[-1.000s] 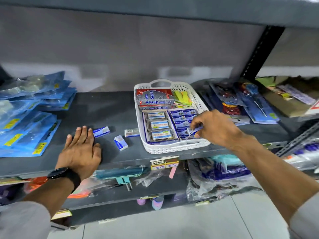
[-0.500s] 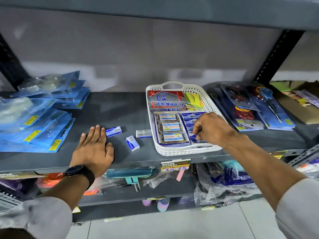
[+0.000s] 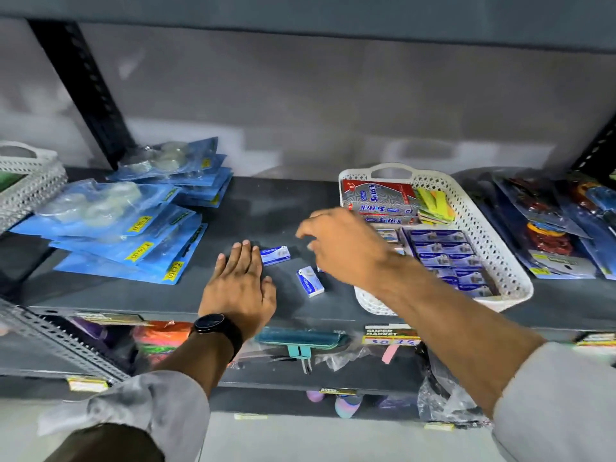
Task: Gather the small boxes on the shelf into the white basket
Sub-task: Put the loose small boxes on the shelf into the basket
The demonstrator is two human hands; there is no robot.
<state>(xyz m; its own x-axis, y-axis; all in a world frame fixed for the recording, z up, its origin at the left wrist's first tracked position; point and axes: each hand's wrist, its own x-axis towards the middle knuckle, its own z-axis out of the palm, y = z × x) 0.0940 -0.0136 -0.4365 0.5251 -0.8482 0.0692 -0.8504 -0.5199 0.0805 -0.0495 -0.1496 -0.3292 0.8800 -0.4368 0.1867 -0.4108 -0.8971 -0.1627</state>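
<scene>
The white basket (image 3: 493,251) stands on the grey shelf (image 3: 273,201), right of centre, and holds rows of small blue boxes (image 3: 446,253) and a red and silver carton. Two small blue and white boxes lie loose on the shelf: one (image 3: 276,254) at my left fingertips, another (image 3: 310,281) nearer the front edge. A third is mostly hidden under my right hand. My left hand (image 3: 238,285) rests flat on the shelf, fingers together, holding nothing. My right hand (image 3: 343,245) hovers over the loose boxes, left of the basket, fingers curled apart and empty.
Blue blister packs (image 3: 130,228) are piled at the left of the shelf, with another white basket (image 3: 26,181) at the far left edge. Packaged goods (image 3: 553,228) lie right of the basket. A price label (image 3: 390,336) hangs on the shelf's front edge, above a lower shelf of goods.
My right hand has left the basket, empty, and moved left over the loose boxes. My left hand stays flat on the shelf. The camera has swung left.
</scene>
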